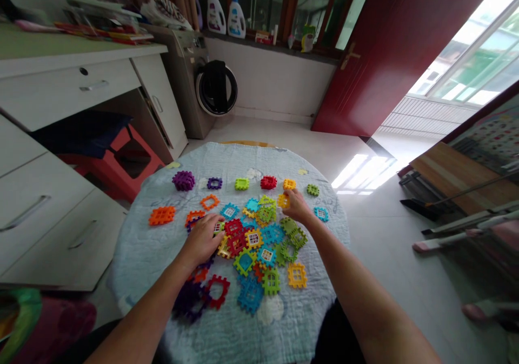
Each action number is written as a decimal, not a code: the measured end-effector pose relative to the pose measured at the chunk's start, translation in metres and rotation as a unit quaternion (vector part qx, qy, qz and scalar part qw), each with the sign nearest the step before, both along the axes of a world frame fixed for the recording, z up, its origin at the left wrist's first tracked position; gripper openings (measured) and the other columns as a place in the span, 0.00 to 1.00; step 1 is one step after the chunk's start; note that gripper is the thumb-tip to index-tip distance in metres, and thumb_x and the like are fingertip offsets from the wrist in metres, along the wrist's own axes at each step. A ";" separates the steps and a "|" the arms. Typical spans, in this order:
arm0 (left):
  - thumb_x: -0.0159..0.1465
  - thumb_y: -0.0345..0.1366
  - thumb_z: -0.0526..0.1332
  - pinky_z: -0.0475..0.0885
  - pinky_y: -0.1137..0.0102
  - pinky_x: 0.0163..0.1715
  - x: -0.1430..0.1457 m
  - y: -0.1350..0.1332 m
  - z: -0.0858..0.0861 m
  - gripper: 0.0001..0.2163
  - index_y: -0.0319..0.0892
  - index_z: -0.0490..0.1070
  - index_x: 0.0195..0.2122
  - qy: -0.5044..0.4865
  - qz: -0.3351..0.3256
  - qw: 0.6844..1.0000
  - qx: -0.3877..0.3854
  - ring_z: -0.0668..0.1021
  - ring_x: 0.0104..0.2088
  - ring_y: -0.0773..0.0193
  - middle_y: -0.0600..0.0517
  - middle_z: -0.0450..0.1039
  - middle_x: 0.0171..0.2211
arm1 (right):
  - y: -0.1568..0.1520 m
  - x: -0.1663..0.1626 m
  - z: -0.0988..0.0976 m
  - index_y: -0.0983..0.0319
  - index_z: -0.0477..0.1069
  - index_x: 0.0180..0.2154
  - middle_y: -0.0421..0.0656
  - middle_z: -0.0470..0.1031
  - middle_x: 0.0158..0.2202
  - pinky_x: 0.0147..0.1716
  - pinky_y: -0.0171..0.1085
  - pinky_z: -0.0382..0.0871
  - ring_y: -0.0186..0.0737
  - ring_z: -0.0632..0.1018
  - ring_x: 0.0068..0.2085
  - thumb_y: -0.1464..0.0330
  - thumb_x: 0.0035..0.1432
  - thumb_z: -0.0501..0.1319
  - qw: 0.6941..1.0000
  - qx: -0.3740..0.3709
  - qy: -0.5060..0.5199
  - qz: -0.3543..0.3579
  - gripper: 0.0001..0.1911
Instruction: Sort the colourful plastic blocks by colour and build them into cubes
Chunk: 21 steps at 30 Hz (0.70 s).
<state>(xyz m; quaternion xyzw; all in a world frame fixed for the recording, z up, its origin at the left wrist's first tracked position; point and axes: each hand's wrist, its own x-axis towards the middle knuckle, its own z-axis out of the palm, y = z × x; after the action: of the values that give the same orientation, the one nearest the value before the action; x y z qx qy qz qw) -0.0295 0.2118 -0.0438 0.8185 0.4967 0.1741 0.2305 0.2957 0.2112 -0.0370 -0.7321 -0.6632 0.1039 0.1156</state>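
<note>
My right hand [298, 206] pinches a yellow interlocking plastic building tile [283, 201] near the far right of the round table, just in front of another yellow tile [289, 183]. At the left side of a mixed heap, my left hand [206, 236] has its thumb and fingers around a lime green tile with a white window grid [219, 227]. Red tiles [236, 238], blue tiles [272, 234] and green tiles [271, 281] overlap in that heap. A row behind it holds a purple stack [184, 180], a lime tile [242, 184] and red tiles [268, 182].
A pale blue cloth [141, 256] covers the table. Loose orange tiles [162, 216] lie at the left and a blue tile [321, 214] at the right. Beyond stand a washing machine [190, 83], a red stool [138, 150] and a red door [377, 55].
</note>
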 end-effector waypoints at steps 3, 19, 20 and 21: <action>0.57 0.38 0.54 0.66 0.61 0.54 0.000 -0.002 0.001 0.16 0.39 0.71 0.44 -0.012 0.001 1.000 -0.006 0.74 0.49 0.54 0.44 0.73 0.46 | 0.018 0.030 0.013 0.64 0.65 0.50 0.50 0.66 0.47 0.46 0.38 0.61 0.46 0.69 0.47 0.73 0.43 0.62 0.997 0.022 -0.034 -0.063 0.28; 0.57 0.39 0.54 0.67 0.62 0.53 -0.001 -0.004 0.010 0.16 0.41 0.71 0.45 -0.024 0.024 0.999 -0.030 0.75 0.49 0.55 0.46 0.74 0.47 | 0.087 0.058 -0.001 0.63 0.66 0.52 0.51 0.67 0.48 0.46 0.39 0.61 0.50 0.69 0.49 0.66 0.41 0.69 0.993 -0.070 -0.086 -0.042 0.34; 0.57 0.39 0.54 0.67 0.62 0.53 -0.001 -0.004 0.010 0.16 0.41 0.71 0.45 -0.024 0.024 0.999 -0.031 0.75 0.48 0.55 0.46 0.74 0.47 | 0.087 0.058 -0.003 0.63 0.66 0.52 0.51 0.67 0.49 0.47 0.39 0.60 0.50 0.70 0.49 0.65 0.41 0.70 0.993 -0.071 -0.085 -0.040 0.34; 0.57 0.39 0.54 0.67 0.62 0.52 -0.001 -0.004 0.010 0.16 0.41 0.71 0.45 -0.025 0.024 0.999 -0.030 0.75 0.48 0.55 0.46 0.74 0.47 | 0.087 0.059 -0.004 0.64 0.66 0.53 0.51 0.68 0.49 0.48 0.39 0.60 0.49 0.70 0.48 0.65 0.41 0.70 0.993 -0.072 -0.085 -0.036 0.35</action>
<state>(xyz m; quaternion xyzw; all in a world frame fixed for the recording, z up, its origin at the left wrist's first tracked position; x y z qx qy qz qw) -0.0309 0.2074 -0.0337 0.7942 0.5157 0.1848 0.2629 0.3544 0.2983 -0.0413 -0.7682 -0.6345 0.0845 0.0101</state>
